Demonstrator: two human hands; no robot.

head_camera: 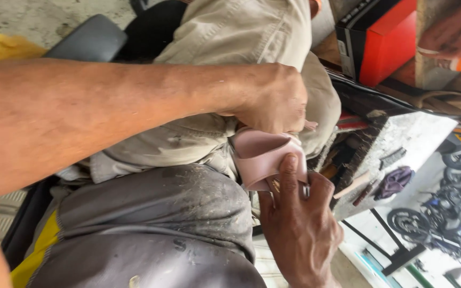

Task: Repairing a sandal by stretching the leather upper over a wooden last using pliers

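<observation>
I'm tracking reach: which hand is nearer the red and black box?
Left. The left hand grips the pink shoe just below-left of the red and black box; the right hand holds the shoe's lower end, farther away.

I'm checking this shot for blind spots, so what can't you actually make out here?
Head view only:
- Pink shoe: its upper end is covered by the left hand, its lower edge by the right hand.
- Left fingertips: curled under the hand, so the grip is unseen.
- Small tools on the workbench: too small and blurred to identify.
- Orange box: cut off by the top edge.
</observation>
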